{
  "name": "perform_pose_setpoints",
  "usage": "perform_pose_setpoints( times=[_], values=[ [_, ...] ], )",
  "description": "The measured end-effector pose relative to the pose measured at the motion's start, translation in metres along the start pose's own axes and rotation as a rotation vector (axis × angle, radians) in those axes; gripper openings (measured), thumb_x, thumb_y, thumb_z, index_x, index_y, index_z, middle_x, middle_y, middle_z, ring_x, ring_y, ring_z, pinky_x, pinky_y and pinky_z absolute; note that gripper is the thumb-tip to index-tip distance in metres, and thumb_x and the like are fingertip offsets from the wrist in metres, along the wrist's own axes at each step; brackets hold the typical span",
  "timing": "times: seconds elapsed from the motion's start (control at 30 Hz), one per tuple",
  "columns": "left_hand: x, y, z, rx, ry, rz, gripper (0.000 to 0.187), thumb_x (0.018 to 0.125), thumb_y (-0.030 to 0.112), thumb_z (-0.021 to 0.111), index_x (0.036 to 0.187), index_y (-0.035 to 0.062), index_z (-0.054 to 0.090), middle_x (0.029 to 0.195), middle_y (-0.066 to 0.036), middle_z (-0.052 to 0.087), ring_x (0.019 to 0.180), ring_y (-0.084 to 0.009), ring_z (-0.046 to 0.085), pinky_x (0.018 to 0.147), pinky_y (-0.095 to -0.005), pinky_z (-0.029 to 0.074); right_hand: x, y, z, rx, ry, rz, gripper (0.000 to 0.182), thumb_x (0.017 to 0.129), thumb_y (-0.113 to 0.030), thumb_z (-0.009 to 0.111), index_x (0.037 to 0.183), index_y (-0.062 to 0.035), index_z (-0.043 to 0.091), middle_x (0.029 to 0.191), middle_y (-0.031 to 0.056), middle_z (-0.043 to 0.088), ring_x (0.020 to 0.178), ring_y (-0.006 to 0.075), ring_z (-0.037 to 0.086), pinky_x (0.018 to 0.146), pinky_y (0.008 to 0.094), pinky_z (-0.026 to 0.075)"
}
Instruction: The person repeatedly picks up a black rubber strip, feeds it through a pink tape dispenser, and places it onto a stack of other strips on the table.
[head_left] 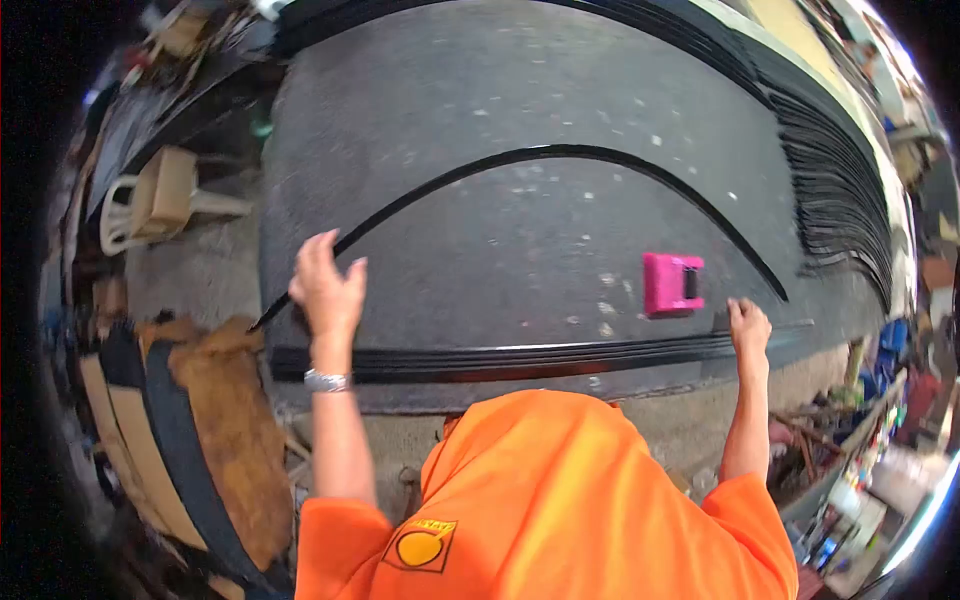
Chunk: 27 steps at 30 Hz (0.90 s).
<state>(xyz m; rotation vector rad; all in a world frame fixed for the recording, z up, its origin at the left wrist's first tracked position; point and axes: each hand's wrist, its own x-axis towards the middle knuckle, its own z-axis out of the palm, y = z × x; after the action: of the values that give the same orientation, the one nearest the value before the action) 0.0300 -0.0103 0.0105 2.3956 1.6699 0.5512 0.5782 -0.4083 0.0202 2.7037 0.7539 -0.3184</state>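
A long black strip (560, 152) lies on the dark tabletop, bowed away from me in this wide view. My left hand (328, 283) overlaps the strip toward its left end, with thumb and fingers apart. At the right, my right hand (748, 325) is closed in a pinch beside the strip's right end; whatever sits between its fingertips is too small to make out. A pink tape dispenser (665, 285) stands just left of that hand. Along the near table edge runs a bundle of straight black strips (500, 361), its right part reaching my right hand.
Many more black strips (835, 180) are layered along the table's right and far sides. Left of the table are a white plastic chair (120, 215) with a cardboard box (165, 190), and brown sheets (225, 430) nearer me. Clutter fills the lower right.
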Motion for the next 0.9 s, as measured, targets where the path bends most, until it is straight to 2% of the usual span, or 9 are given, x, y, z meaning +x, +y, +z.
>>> perform_pose_setpoints(
  times=[0.1,0.17,0.37,0.4,0.5,0.53,0.63,0.67,0.9],
  values=[
    [0.024,-0.014,-0.009,0.108,-0.15,-0.002,0.065,0.079,0.021,0.077,0.14,0.014,0.053,0.139,-0.01,0.057,0.135,-0.0281,0.049,0.109,-0.0483,0.033,0.023,0.024,-0.004,0.097,0.366,-0.083,0.043,0.089,-0.034,0.072,0.128,-0.0189,0.066,0.12,0.0055,0.07,0.114,0.0259,0.064,0.092,0.049,0.049],
    [0.032,-0.027,-0.004,0.164,-0.247,0.005,0.063,0.08,0.017,0.073,0.139,0.0128,0.053,0.136,-0.011,0.058,0.132,-0.0282,0.051,0.11,-0.048,0.03,0.048,0.035,-0.009,0.059,0.444,-0.099,0.059,0.084,-0.033,0.077,0.138,-0.02,0.057,0.13,0.0068,0.064,0.123,0.027,0.058,0.098,0.0506,0.045],
    [0.052,-0.02,-0.004,0.309,-0.419,-0.028,0.045,0.08,0.011,0.065,0.124,0.0079,0.057,0.121,-0.014,0.065,0.118,-0.0302,0.059,0.097,-0.0455,0.035,0.104,0.04,-0.006,-0.112,0.42,-0.21,0.059,0.081,-0.015,0.07,0.138,-0.0135,0.054,0.135,0.0091,0.06,0.128,0.0295,0.054,0.103,0.0583,0.04],
    [0.054,-0.018,-0.003,0.333,-0.443,-0.053,0.043,0.079,0.01,0.065,0.121,0.0073,0.057,0.119,-0.014,0.065,0.116,-0.0304,0.06,0.095,-0.0451,0.035,0.115,0.04,0.0,-0.093,0.414,-0.239,0.049,0.079,-0.01,0.063,0.128,-0.0108,0.057,0.13,0.0102,0.061,0.124,0.0304,0.056,0.103,0.0622,0.038],
    [0.057,-0.029,0.003,0.355,-0.438,0.023,0.037,0.079,0.01,0.065,0.115,0.0062,0.057,0.113,-0.016,0.068,0.111,-0.0314,0.063,0.092,-0.0445,0.035,0.125,0.025,-0.013,-0.12,0.228,-0.205,0.05,0.077,-0.013,0.066,0.126,-0.0115,0.056,0.125,0.0102,0.061,0.125,0.0297,0.056,0.103,0.0612,0.038],
    [0.061,-0.019,-0.001,0.386,-0.47,0.016,0.034,0.079,0.01,0.067,0.112,0.0063,0.059,0.109,-0.017,0.069,0.108,-0.0321,0.064,0.092,-0.0439,0.035,0.127,0.025,-0.014,-0.093,0.285,-0.233,0.039,0.077,-0.014,0.065,0.115,-0.0108,0.058,0.113,0.0116,0.065,0.117,0.0317,0.061,0.101,0.0622,0.038],
    [0.068,-0.013,-0.008,0.437,-0.411,0.084,0.03,0.079,0.009,0.068,0.109,0.0068,0.061,0.108,-0.016,0.069,0.106,-0.0324,0.065,0.091,-0.0436,0.036,0.143,0.029,-0.022,-0.087,0.101,-0.254,0.029,0.077,-0.014,0.065,0.105,-0.0101,0.059,0.101,0.0109,0.068,0.107,0.0329,0.066,0.1,0.0618,0.039],
    [0.071,-0.02,-0.007,0.455,-0.343,0.125,0.029,0.081,0.01,0.067,0.109,0.0074,0.062,0.109,-0.014,0.07,0.107,-0.0311,0.064,0.091,-0.0432,0.036,0.143,0.033,-0.018,-0.083,0.292,-0.34,0.022,0.077,-0.013,0.066,0.097,-0.0096,0.058,0.092,0.0098,0.068,0.097,0.033,0.068,0.098,0.061,0.04],
    [0.114,-0.055,-0.066,0.642,-0.044,0.15,0.032,0.088,0.018,0.063,0.119,0.013,0.064,0.119,-0.005,0.071,0.107,-0.0242,0.067,0.089,-0.0408,0.042,0.142,0.053,-0.063,-0.038,0.682,-0.376,0.027,0.077,-0.013,0.07,0.102,-0.0123,0.058,0.093,0.0056,0.064,0.095,0.0266,0.067,0.097,0.0579,0.04]
  ],
)
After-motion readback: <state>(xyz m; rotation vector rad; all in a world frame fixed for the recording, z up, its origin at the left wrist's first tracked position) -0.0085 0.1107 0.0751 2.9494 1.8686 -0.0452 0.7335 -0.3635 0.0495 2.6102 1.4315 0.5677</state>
